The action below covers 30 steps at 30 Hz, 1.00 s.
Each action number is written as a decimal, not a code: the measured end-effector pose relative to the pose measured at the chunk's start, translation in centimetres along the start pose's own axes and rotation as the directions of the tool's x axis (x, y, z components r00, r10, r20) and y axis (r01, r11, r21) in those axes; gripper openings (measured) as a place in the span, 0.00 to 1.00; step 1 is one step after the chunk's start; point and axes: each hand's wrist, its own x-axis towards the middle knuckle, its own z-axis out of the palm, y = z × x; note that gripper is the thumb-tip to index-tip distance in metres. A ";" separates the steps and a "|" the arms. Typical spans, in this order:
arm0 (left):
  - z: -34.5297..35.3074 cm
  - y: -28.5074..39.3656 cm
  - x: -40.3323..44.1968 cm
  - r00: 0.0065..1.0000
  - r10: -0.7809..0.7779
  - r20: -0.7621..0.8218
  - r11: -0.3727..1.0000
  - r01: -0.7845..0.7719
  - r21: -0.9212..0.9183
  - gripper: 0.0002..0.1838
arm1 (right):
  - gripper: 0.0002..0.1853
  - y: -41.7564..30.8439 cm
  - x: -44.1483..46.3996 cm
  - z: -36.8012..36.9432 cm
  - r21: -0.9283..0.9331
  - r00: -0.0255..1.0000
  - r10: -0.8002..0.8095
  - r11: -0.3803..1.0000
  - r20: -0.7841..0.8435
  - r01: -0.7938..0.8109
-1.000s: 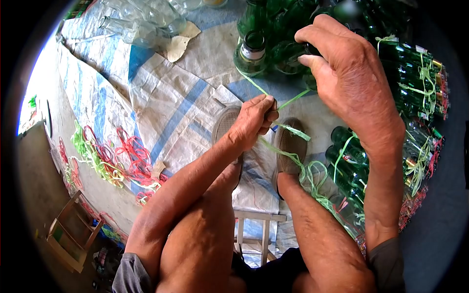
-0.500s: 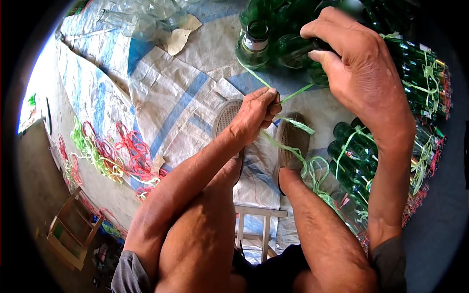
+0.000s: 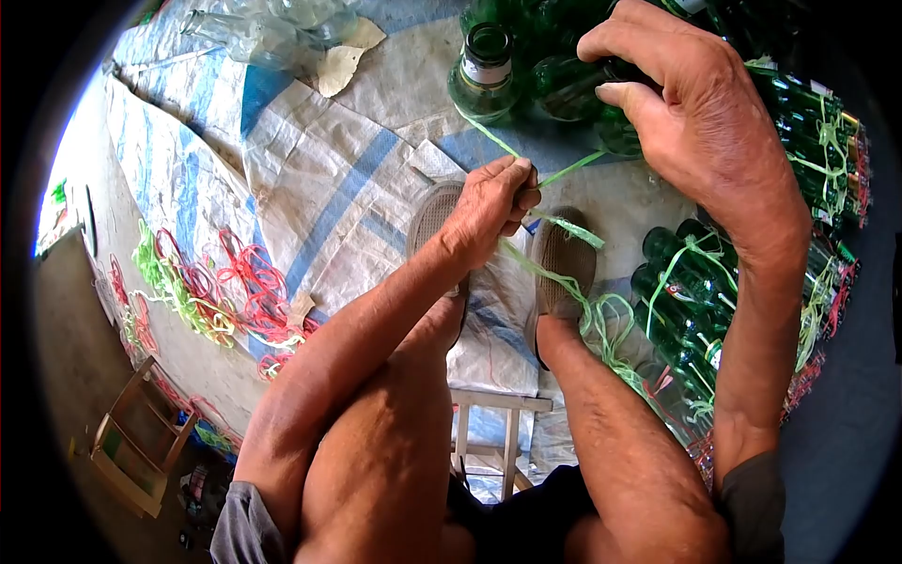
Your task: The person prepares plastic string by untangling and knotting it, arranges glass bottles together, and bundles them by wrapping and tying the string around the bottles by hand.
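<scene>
My left hand [image 3: 493, 202] is closed on light green plastic twine [image 3: 571, 171]. From its fingertips two taut strands spread toward the green glass bottles, and a loose tail hangs beside my right shoe. My right hand [image 3: 709, 122] curls its thumb and fingers around the dark neck of a green bottle [image 3: 564, 89], which lies tilted with its mouth toward my palm. Just left of it another green bottle [image 3: 484, 70] stands upright, with a pale label at its neck. More green bottles behind are partly hidden by my right hand.
Tied bundles of green bottles [image 3: 686, 301] lie at the right. Clear bottles [image 3: 272, 38] are at the upper left, near a piece of cardboard [image 3: 346, 61]. Red and green twine [image 3: 249, 282] is heaped on the left. A wooden stool [image 3: 503, 402] stands between my legs.
My right hand has shifted slightly up and right, still at the bottle neck. The left hand keeps its grip on the twine, and the view has moved a little.
</scene>
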 end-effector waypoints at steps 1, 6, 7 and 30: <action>0.0 0.1 0.0 1.000 0.001 -0.004 1.000 -0.001 0.005 0.13 | 0.08 0.0 -0.1 -0.1 0.010 1.000 -0.016 1.000 -0.005 0.016; -0.2 0.1 0.1 1.000 -0.012 -0.006 1.000 0.012 0.012 0.13 | 0.07 0.5 -0.2 0.1 0.024 0.998 -0.055 0.998 -0.014 0.055; -0.2 0.1 0.1 1.000 -0.012 -0.005 1.000 0.012 0.009 0.13 | 0.07 0.4 -0.3 0.1 0.028 0.998 -0.063 0.998 -0.013 0.064; -0.2 0.1 0.2 1.000 -0.026 -0.008 1.000 0.026 0.013 0.13 | 0.08 -0.3 -0.2 -0.2 -0.171 0.993 -0.017 0.984 0.118 0.037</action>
